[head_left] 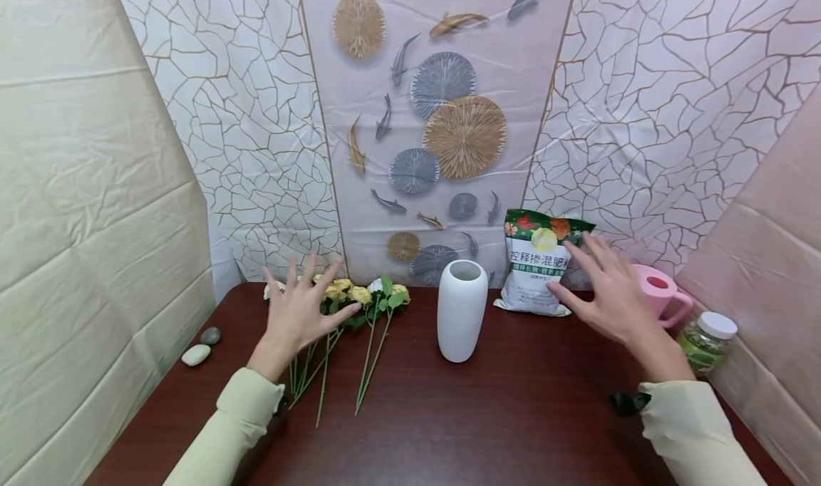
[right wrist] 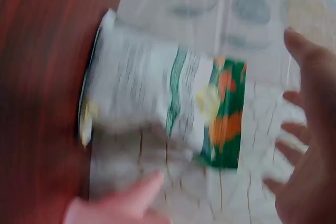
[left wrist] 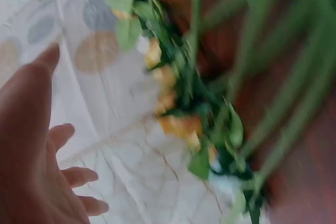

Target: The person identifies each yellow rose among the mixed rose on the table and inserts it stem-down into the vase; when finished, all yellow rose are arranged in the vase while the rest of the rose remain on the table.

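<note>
Head view: left hand (head_left: 303,315) is up over the table (head_left: 462,429), fingers spread apart, nothing in it. Right hand (head_left: 606,290) likewise: fingers apart, nothing in it. From there the left hand hides part of the yellow roses (head_left: 359,295), which lie at the back left of the table with some white blooms among them. Right hand overlaps the right edge of the fertilizer bag (head_left: 532,279), upright at back right, in front of the patterned backdrop (head_left: 410,65).

Left wrist view sorts out the overlap: visible gap between fingers and blooms. Stems (left wrist: 196,14) show large and blurred there.

Right wrist view has the bag's front uncovered, green top band included; fingers are apart from it. Blurred pink shape at the bottom; can't tell which part of the pink jug (head_left: 653,290) it is. Head view gives the handle, on the right.

Head view only: white vase (head_left: 458,322), upright, between the 2 hands; jar (head_left: 704,347) with white lid, just beside the jug; 1 white stone (head_left: 195,355) and 1 dark grey stone (head_left: 210,335), near the left edge.
</note>
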Available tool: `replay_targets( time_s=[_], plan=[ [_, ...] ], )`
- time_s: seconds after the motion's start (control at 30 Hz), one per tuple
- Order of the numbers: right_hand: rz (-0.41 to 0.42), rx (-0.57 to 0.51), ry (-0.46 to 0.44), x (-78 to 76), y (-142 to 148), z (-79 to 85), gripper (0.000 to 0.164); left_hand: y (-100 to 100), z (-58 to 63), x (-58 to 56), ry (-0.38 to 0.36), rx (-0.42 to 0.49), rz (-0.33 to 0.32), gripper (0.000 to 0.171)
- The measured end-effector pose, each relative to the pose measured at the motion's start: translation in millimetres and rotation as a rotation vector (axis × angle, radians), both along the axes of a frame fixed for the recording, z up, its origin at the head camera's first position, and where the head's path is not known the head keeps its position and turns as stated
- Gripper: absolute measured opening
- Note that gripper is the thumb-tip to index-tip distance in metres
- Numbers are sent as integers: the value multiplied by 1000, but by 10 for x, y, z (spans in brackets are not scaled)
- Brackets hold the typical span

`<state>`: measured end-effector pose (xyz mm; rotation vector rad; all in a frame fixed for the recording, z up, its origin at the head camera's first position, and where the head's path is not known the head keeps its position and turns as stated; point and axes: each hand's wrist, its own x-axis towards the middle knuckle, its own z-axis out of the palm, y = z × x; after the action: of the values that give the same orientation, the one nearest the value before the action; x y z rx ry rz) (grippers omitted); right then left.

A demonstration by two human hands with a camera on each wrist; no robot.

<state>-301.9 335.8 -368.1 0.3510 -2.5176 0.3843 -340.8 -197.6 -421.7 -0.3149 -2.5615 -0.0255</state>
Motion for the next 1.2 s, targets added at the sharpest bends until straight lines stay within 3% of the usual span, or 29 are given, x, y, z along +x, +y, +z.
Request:
replay_targets(
  time_s=[0.07, 0.2, 0.3, 0.4, 0.5, 0.63, 0.97, 1.2],
  plan=[
    [127, -96, 20, 13, -160, -4, 74, 141, -25, 32, -35, 17, -40, 93],
    [323, -325, -72, 46, -556, -74, 64, 465, -117, 78, -164, 106, -143, 82],
    [437, -480, -181, 61, -846, -143, 64, 676, -199, 87, -257, 205, -238, 70],
    [494, -558, -237, 65, -1083, -209, 68, 824, -272, 72, -342, 309, -310, 54],
    [497, -591, -248, 68, -1242, -257, 71, 904, -337, 65, -414, 380, -315, 36],
    [455, -646, -257, 89, -1319, -303, 68, 937, -385, 86, -462, 369, -282, 20],
    [402, -702, -309, 82, -1413, -393, 76, 877, -383, 124, -558, 389, -255, 22],
    [420, -705, -268, 253, -1510, -207, 73, 851, -366, 96, -585, 420, -275, 24]
  ],
)
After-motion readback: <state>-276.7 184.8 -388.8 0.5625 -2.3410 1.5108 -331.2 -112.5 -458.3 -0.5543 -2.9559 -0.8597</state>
